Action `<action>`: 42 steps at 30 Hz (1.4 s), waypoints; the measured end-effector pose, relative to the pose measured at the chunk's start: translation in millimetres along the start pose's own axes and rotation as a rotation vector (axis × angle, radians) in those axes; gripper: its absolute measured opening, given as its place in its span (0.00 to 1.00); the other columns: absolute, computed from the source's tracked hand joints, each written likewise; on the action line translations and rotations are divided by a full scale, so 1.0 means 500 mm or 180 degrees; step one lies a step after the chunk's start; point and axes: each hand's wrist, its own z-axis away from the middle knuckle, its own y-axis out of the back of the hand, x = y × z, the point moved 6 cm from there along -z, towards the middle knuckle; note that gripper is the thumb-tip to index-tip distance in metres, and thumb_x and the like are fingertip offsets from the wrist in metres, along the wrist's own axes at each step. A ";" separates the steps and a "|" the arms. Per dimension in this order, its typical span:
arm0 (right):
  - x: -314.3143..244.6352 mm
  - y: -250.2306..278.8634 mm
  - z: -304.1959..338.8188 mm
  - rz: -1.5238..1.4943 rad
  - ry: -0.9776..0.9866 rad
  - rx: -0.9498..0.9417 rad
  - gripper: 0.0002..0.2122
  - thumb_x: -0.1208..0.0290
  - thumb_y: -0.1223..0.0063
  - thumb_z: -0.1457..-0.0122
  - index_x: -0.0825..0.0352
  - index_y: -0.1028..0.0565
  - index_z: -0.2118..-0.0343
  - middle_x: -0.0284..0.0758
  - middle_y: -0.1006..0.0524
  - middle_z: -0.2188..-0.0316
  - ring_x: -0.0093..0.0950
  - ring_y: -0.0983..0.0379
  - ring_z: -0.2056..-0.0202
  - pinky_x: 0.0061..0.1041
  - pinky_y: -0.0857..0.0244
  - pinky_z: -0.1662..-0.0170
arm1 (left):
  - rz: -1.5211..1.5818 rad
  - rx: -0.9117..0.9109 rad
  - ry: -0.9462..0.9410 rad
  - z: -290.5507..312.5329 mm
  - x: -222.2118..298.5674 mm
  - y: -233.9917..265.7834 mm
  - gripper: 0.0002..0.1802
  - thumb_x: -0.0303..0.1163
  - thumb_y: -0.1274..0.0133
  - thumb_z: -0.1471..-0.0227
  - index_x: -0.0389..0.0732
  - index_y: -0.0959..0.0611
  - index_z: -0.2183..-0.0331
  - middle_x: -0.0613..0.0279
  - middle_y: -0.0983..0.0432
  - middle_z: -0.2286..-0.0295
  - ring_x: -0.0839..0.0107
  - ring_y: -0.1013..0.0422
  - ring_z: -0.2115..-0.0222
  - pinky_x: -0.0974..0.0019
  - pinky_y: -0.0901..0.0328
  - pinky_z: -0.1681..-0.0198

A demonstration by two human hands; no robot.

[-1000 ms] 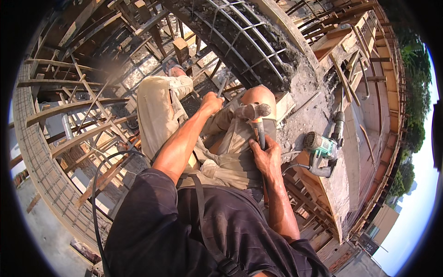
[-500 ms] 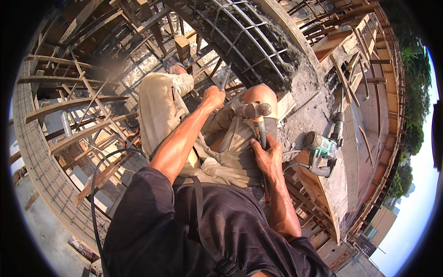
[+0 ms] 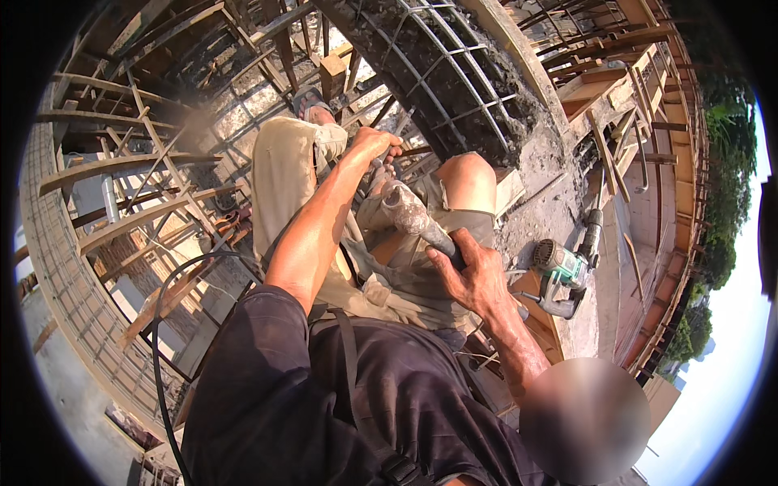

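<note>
My right hand (image 3: 474,277) is wrapped around the handle of a hammer (image 3: 412,215). The worn, dusty hammer head points up and left over my thighs, close to my left hand. My left hand (image 3: 376,147) is closed on a short metal rod like a chisel (image 3: 377,165); only a piece of it shows at the fist. Whether hammer and rod touch I cannot tell. Both hands are above my lap, between my bent knees in dusty beige trousers (image 3: 284,174).
Beyond my knees lies a concrete beam with exposed rebar (image 3: 454,61). A green-and-grey power drill (image 3: 559,267) rests on the ledge at right. A black cable (image 3: 158,340) loops at left. Timber props and planks (image 3: 121,166) surround an open drop below. A round blur covers my right upper arm.
The hammer has swung from upright over my right thigh to the left, its head now close to my left hand. My left hand has shifted slightly up and left.
</note>
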 end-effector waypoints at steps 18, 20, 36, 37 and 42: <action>-0.108 0.015 -0.116 0.0891 0.1428 -0.0567 0.14 0.59 0.46 0.39 0.66 0.32 0.65 0.46 0.22 0.76 0.47 0.24 0.78 0.43 0.32 0.76 | 0.0854 0.0089 0.0242 0.014 0.008 -0.027 0.12 0.36 0.34 0.57 0.39 0.17 0.80 0.65 0.22 0.81 0.76 0.31 0.85 0.66 0.38 0.79; -0.048 0.009 -0.147 0.0922 0.0993 -0.0576 0.15 0.59 0.47 0.39 0.68 0.32 0.65 0.44 0.25 0.84 0.47 0.25 0.80 0.43 0.32 0.76 | 0.0857 -0.0085 0.0259 0.041 0.029 -0.049 0.11 0.36 0.34 0.55 0.39 0.17 0.76 0.67 0.24 0.80 0.78 0.31 0.85 0.69 0.36 0.82; -0.007 -0.007 -0.159 0.1297 0.0603 -0.0513 0.18 0.57 0.48 0.39 0.71 0.30 0.66 0.46 0.26 0.86 0.49 0.25 0.79 0.43 0.31 0.75 | 0.0601 -0.0825 0.0397 -0.018 -0.048 -0.049 0.12 0.39 0.44 0.47 0.41 0.22 0.75 0.67 0.29 0.81 0.71 0.29 0.80 0.62 0.30 0.78; -0.012 -0.010 -0.145 0.1189 0.0575 -0.0565 0.18 0.56 0.48 0.39 0.71 0.30 0.66 0.47 0.26 0.86 0.49 0.25 0.79 0.44 0.31 0.75 | 0.0750 -0.0898 0.0193 -0.066 -0.111 -0.009 0.12 0.37 0.45 0.46 0.41 0.23 0.76 0.65 0.29 0.81 0.70 0.29 0.80 0.60 0.29 0.77; 0.045 0.007 -0.057 0.0792 -0.0187 -0.0271 0.17 0.54 0.45 0.40 0.67 0.27 0.68 0.50 0.26 0.84 0.52 0.25 0.76 0.46 0.33 0.71 | -0.0510 -0.0038 0.0339 -0.024 -0.093 -0.015 0.14 0.42 0.45 0.51 0.42 0.17 0.77 0.64 0.24 0.82 0.67 0.27 0.77 0.50 0.39 0.71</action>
